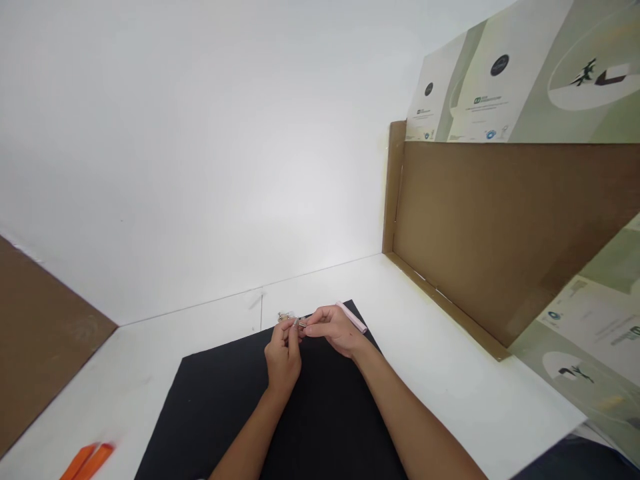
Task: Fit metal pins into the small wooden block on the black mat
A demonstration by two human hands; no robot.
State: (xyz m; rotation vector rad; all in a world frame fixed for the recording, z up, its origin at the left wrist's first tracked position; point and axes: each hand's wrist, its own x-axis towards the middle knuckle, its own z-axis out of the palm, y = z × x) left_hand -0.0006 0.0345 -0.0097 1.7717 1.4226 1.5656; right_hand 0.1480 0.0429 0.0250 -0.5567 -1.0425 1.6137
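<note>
My left hand (283, 353) and my right hand (333, 330) meet above the far end of a black mat (225, 407). Their fingertips pinch a small metal part (299, 323), partly hidden by the fingers. A pale pink pen-like barrel (353, 317) sticks out past my right hand, which seems to hold it. Just beyond the fingers lies a small cluster of metal pieces (286, 317), too small to identify. It is unclear whether my left hand touches that cluster.
The mat lies on a white table (140, 393), with two orange plastic strips (87, 461) at its front left. A brown cardboard wall (500, 227) stands at the right, a brown board (40, 340) at the left, and a white wall (200, 147) behind.
</note>
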